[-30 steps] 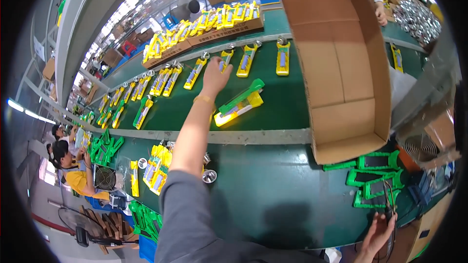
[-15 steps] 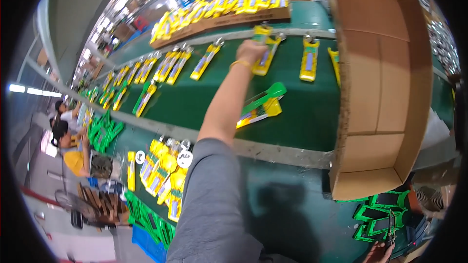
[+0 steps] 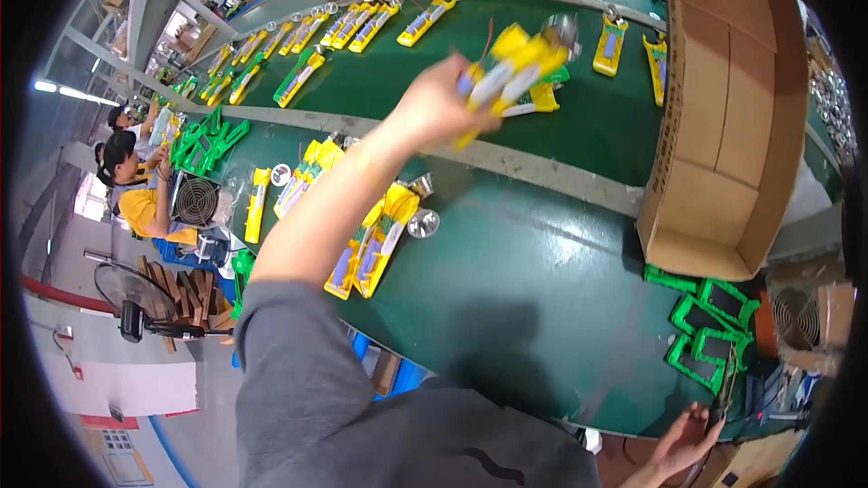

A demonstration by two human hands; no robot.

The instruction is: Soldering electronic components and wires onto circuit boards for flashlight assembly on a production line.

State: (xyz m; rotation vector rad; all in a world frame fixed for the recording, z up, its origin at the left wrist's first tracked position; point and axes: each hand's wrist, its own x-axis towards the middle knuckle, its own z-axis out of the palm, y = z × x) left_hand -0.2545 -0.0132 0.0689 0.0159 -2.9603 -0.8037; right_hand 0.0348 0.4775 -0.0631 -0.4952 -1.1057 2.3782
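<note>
Head view. The left hand [image 3: 441,107], its forearm reaching across the table [image 3: 488,208], is raised above the grey rail [image 3: 579,183]; its grip is closed about a small bundle of yellow assemblies [image 3: 517,72] bearing pale cylinders, blurred, with a silvery cup at the far end. How the fingers lie beneath the bundle cannot be told. The right hand [image 3: 683,445], at lower right, has its grip closed round the dark handle of a slender tool [image 3: 720,405], whose thin end points up toward several green frames [image 3: 716,343] lying overlapped on the table. Below the left forearm lie further yellow units [image 3: 384,239], beside a round reflector [image 3: 423,223]. Beyond the rail, a green strip [image 3: 384,81] carries a slanting row of similar yellow pieces [image 3: 374,27]. An open cardboard box [image 3: 719,131] stands to the right, above the green frames. At far left, two co-workers [image 3: 140,206] sit near a box-shaped fan [image 3: 196,201].
</note>
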